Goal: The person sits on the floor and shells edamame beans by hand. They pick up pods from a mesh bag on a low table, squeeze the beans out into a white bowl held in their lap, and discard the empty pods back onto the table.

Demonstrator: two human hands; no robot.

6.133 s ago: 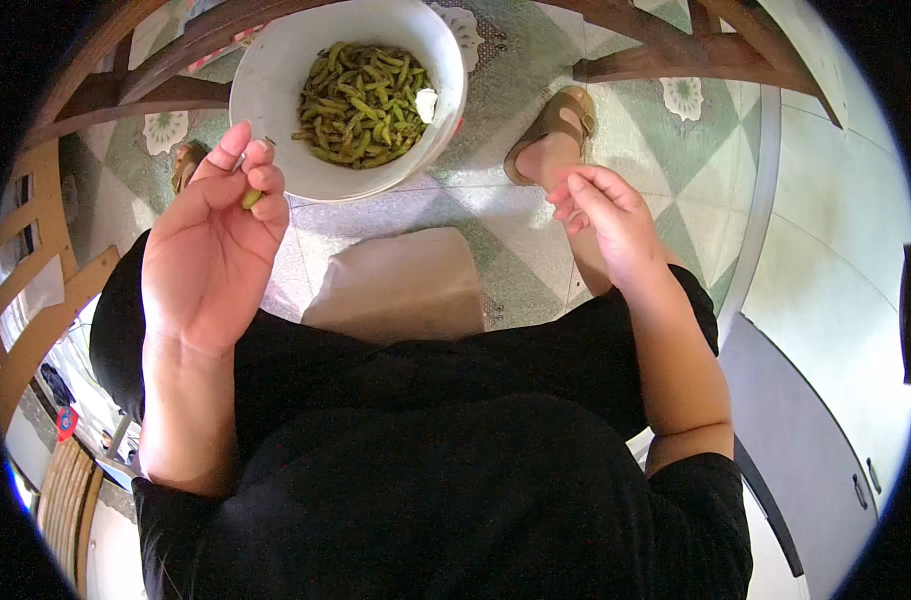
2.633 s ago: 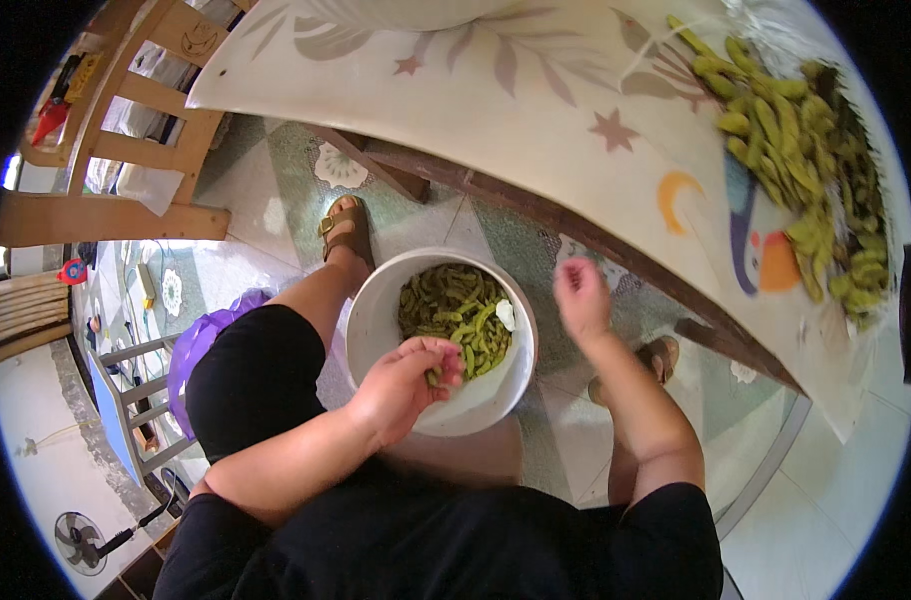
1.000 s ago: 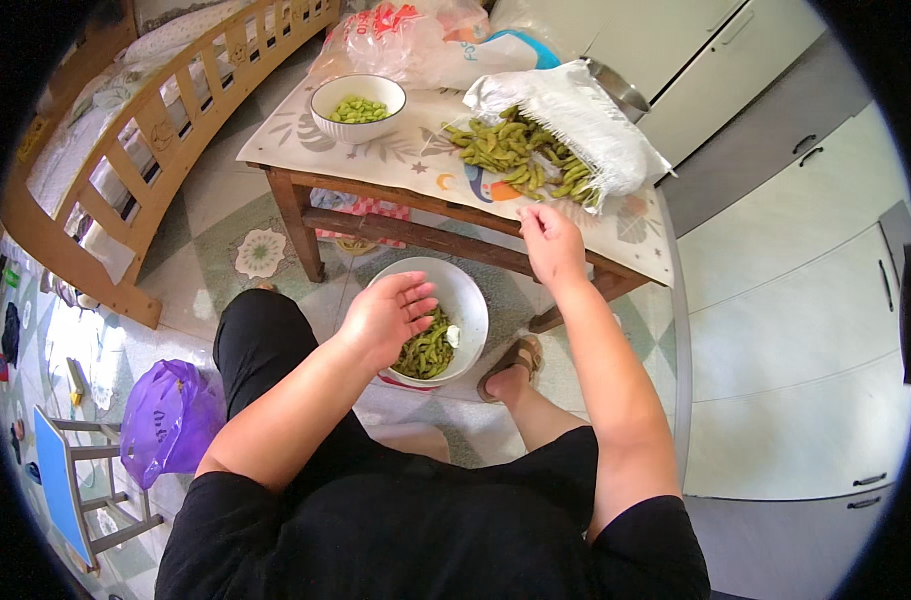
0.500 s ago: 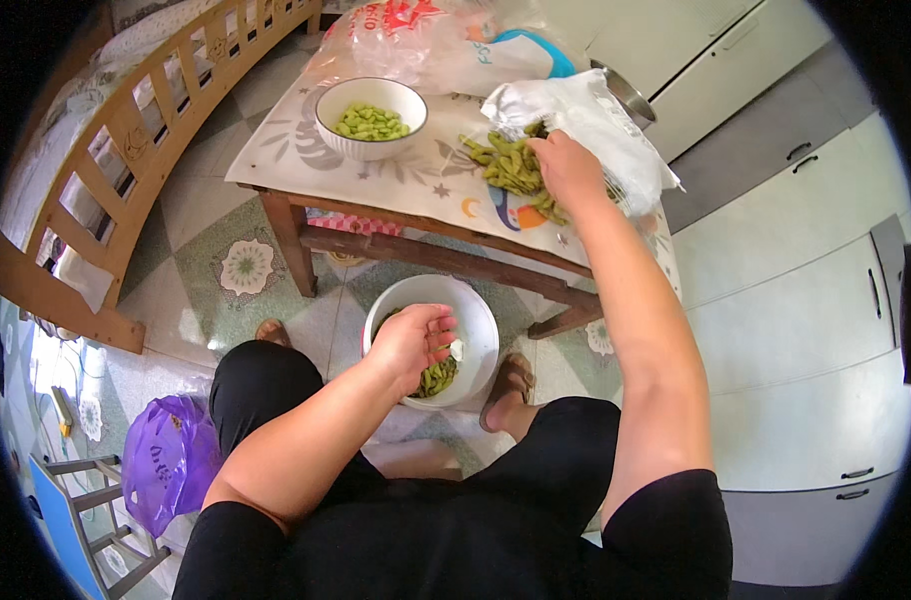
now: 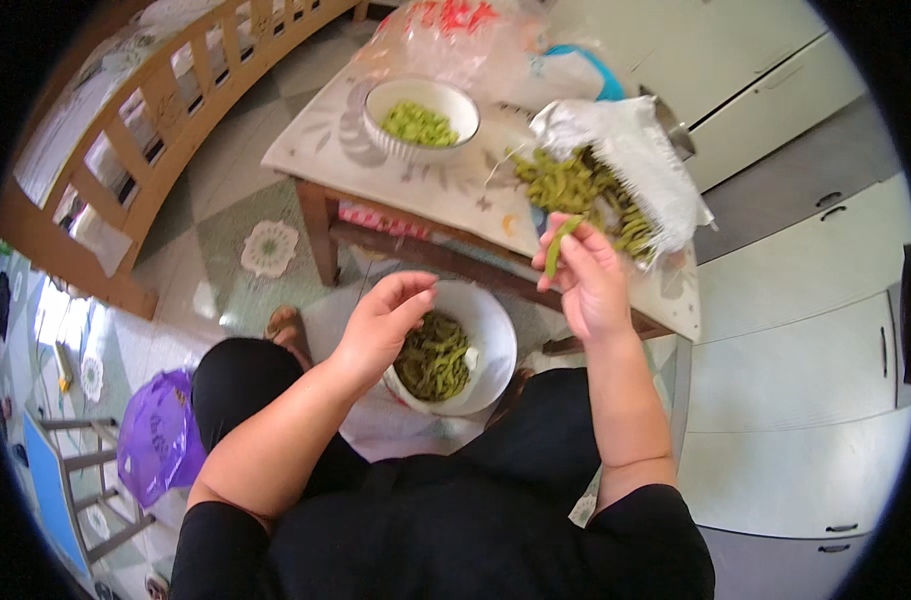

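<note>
My right hand [image 5: 588, 275] pinches a green soybean pod [image 5: 560, 246] in front of the table's near edge. My left hand [image 5: 384, 322] hangs over the white bucket [image 5: 494, 340] with fingers loosely bent and apart, holding nothing. Many pods and pod shells [image 5: 436, 360] lie in the bucket, which stands on the floor between my feet. A heap of unshelled soybean pods [image 5: 566, 182] spills out of a white woven bag [image 5: 644, 165] on the table. To its left, a white ribbed bowl [image 5: 426, 153] holds shelled green beans [image 5: 421, 124].
Clear plastic bags [image 5: 456, 55] lie at the back of the patterned table [image 5: 321, 140]. A metal bowl [image 5: 673, 128] sits behind the woven bag. A wooden bed rail [image 5: 166, 105] stands left, white cabinets [image 5: 796, 350] right. A purple bag [image 5: 161, 440] hangs by a blue-topped stool [image 5: 56, 490].
My right hand has come back from the heap toward me, bringing a soybean pod. My left hand has risen slightly and moved left. The view has shifted a little.
</note>
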